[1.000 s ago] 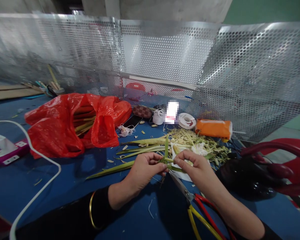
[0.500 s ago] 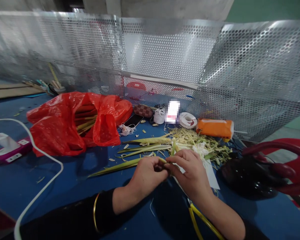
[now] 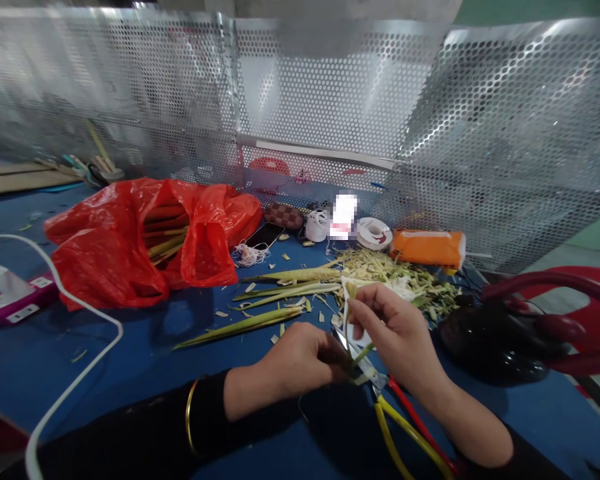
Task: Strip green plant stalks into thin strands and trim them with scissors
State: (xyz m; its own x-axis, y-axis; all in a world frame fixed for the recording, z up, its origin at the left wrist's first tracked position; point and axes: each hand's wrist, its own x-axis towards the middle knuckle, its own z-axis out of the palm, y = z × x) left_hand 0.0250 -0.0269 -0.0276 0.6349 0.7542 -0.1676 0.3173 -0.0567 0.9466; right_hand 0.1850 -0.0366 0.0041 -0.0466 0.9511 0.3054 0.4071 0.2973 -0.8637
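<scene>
Slightly left of the tool blades, my left hand is closed around the lower end of a split green plant strip. Between the thumb and fingers of my right hand is the strip's upper part, its pale tip pointing up. Under the hands lie metal blades with a red handle, and beside them a tool with yellow handles. Peeled green stalks rest on the blue table beyond my left hand. My left fingertips are partly hidden.
A red plastic bag of stalks stands at left. Plant shavings are heaped beyond my right hand, near an orange packet and a tape roll. A dark, red-handled appliance is at right; a white cable crosses the left.
My hands have moved from pinching close together to apart, the left lower and the right higher with the strip between them. The blades and red handle now show. The view has shifted slightly.
</scene>
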